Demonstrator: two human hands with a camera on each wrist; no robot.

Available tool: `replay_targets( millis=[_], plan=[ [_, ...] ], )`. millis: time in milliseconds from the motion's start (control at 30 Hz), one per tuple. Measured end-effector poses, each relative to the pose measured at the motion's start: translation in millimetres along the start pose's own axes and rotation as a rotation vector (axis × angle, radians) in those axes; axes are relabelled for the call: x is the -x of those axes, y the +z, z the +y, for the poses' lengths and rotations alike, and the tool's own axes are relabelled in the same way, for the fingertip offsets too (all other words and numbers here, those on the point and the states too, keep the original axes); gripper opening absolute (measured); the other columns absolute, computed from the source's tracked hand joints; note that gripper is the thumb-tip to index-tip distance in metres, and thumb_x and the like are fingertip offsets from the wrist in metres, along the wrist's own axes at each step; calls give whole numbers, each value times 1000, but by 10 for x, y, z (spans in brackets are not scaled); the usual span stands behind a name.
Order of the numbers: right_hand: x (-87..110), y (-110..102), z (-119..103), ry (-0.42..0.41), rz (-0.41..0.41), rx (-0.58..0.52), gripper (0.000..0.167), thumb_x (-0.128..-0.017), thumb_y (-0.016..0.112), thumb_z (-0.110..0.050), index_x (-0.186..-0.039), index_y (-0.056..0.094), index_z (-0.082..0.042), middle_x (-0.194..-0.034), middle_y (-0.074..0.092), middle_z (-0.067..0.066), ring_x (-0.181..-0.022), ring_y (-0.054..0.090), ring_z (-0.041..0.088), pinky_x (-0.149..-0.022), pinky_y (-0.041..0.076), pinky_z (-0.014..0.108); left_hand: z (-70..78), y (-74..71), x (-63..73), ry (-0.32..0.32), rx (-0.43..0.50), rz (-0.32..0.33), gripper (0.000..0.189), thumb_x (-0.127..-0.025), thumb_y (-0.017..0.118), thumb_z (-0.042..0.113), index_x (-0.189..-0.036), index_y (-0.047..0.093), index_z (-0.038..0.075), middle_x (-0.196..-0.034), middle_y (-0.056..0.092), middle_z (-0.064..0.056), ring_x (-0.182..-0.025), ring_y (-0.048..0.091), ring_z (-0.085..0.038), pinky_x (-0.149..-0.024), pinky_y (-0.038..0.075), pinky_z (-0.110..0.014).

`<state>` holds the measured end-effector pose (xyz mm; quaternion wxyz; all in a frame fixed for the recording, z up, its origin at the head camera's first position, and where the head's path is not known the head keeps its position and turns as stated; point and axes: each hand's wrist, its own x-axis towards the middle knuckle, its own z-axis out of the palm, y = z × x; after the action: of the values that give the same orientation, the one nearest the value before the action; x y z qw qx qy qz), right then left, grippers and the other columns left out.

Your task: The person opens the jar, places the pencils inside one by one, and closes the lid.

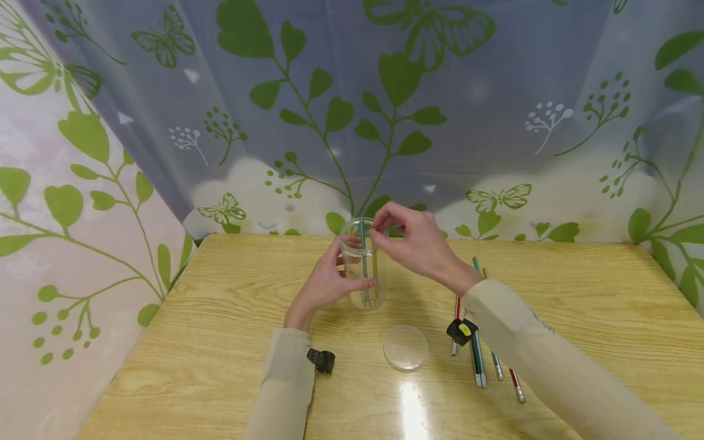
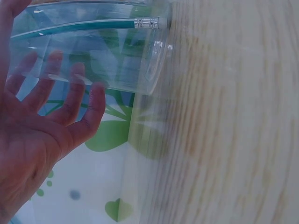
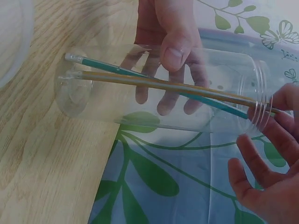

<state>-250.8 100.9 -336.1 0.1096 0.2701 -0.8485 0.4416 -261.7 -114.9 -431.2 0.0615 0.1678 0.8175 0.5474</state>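
Observation:
A clear plastic jar stands upright on the table, its mouth uncovered. My left hand grips it, thumb on the near side and fingers around the far side. Inside leans a teal pencil, eraser end at the jar's bottom. A yellow pencil crosses it, also eraser end down. At the jar's rim, my right hand pinches the top of the yellow pencil between thumb and forefinger. In the left wrist view, the teal pencil's metal ferrule shows through the wall.
A round clear lid lies flat on the table in front of the jar. Several loose pencils lie to the right, partly hidden under my right forearm. Behind the table hangs a leaf-and-butterfly patterned cloth.

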Motion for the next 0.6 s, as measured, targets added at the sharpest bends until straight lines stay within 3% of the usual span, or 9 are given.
replay_targets(
  millis=[233,600],
  plan=[
    [6,-12,-12,-9,-58,42,4,-94,68,-15,-97,70,-16,-91,74,-1,-92,68,19,-93,56,48,-3,11,-6,15,1,4,78,-78,89,32,-140,44,41,-144,51,4,-129,56,-29,-101,53,-49],
    [-14,-8,-13,-38,-77,97,5,-95,67,-17,-98,71,-15,-93,75,0,-96,67,22,-86,56,44,-14,13,2,19,-6,13,76,-78,89,33,-139,44,43,-143,51,7,-129,56,-29,-100,53,-49]
  ],
)
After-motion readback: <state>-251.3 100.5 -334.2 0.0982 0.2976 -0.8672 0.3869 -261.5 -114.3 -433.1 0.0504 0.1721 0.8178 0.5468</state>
